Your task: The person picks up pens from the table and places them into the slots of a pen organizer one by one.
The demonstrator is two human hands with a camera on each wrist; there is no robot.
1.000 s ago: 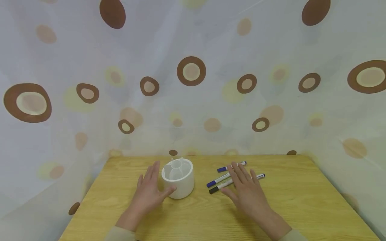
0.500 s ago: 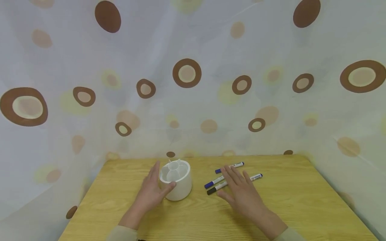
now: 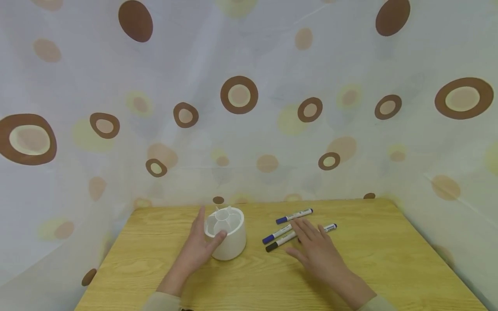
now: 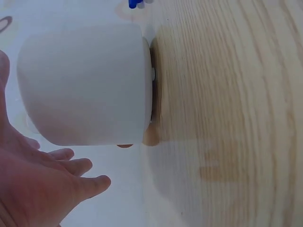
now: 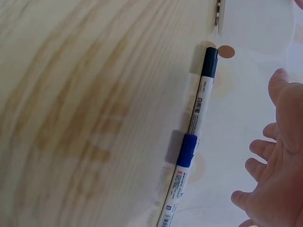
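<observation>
A white round desk organizer (image 3: 230, 244) with inner dividers stands upright on the wooden table (image 3: 249, 280). My left hand (image 3: 196, 248) is spread around its left side, thumb at the front rim and fingers behind. In the left wrist view, the fingers (image 4: 92, 187) extend straight beside the organizer's wall (image 4: 90, 85). My right hand (image 3: 319, 252) hovers over several whiteboard markers, fingers straight and holding nothing. It partly hides a black-capped marker (image 3: 284, 239) and a blue-capped marker (image 3: 274, 234). Farther back lies another blue-capped marker (image 3: 294, 216).
A spotted curtain (image 3: 249, 142) hangs behind the table and along both sides. One more marker end (image 3: 330, 227), tipped blue, sticks out beyond my right fingers. The right wrist view shows the black cap (image 5: 210, 61) near the organizer (image 5: 258, 23).
My left thumb has risen to the organizer's front rim, and that hand has come closer around it. My right hand has shifted only slightly over the markers. The head view has turned a little.
</observation>
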